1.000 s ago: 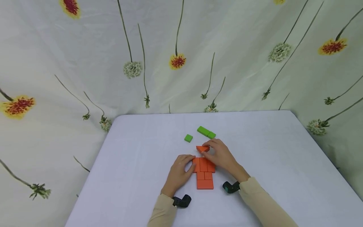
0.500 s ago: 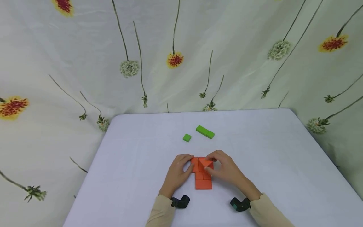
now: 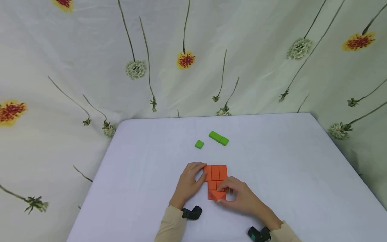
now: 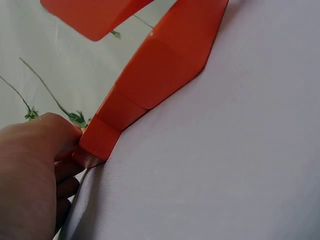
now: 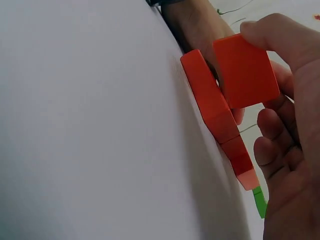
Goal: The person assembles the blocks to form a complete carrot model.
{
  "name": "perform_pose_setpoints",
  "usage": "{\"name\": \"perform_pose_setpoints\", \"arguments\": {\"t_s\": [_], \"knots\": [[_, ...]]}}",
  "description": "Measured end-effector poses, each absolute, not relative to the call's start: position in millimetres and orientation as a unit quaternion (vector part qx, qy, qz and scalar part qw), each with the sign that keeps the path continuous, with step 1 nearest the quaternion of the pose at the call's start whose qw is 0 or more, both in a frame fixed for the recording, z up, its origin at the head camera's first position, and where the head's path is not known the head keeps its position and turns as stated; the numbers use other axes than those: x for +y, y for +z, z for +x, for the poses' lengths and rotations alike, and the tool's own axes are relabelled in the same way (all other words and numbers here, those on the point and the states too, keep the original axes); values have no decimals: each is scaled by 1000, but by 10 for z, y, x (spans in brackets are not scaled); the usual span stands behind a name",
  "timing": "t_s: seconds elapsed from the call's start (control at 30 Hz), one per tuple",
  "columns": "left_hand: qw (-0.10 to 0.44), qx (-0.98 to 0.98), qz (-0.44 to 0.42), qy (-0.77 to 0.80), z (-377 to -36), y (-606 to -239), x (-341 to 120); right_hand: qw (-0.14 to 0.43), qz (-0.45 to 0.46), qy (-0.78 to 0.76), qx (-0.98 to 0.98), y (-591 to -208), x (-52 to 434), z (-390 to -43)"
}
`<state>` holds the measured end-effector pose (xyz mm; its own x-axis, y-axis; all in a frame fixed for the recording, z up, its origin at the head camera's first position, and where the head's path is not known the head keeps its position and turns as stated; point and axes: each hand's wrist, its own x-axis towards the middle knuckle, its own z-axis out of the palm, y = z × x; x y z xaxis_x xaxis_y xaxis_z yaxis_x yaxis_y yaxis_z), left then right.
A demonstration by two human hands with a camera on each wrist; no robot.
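Note:
An orange triangular block (image 3: 217, 195) is pinched between the thumb and fingers of my right hand (image 3: 244, 199). It hangs over the near end of a flat arrangement of orange blocks (image 3: 215, 172), wide at the far part and narrower toward me. The right wrist view shows one rectangular face of the triangular block (image 5: 247, 72), raised off the blocks below. My left hand (image 3: 186, 185) holds the far-left orange block (image 3: 207, 173), index fingertip at its far edge and thumb along its left side. In the left wrist view, that hand (image 4: 30, 175) meets the end of the orange row (image 4: 125, 102).
Beyond the orange blocks lie a small green square block (image 3: 199, 144) and a longer green block (image 3: 215, 136) with a short green block (image 3: 224, 141) at its end. All rest on a white-covered table (image 3: 145, 161). A flower-print cloth (image 3: 242, 84) hangs behind it.
My right hand has carried the triangular block toward me, from beyond the arrangement, across its wide part, to over the near end. The left hand has stayed at the far-left block.

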<state>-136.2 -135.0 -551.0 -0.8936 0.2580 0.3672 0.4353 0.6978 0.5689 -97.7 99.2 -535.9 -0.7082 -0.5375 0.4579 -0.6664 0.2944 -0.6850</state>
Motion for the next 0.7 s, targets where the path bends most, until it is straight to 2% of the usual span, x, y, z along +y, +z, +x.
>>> {"name": "perform_pose_setpoints", "arguments": {"t_s": [0.23, 0.7], "knots": [[124, -914, -188, -337, -1364, -5489, -1341, 48, 411, 449, -792, -5421, 997, -917], [119, -918, -183, -332, -1364, -5503, -1348, 53, 421, 411, -807, -5425, 998, -931]]}}
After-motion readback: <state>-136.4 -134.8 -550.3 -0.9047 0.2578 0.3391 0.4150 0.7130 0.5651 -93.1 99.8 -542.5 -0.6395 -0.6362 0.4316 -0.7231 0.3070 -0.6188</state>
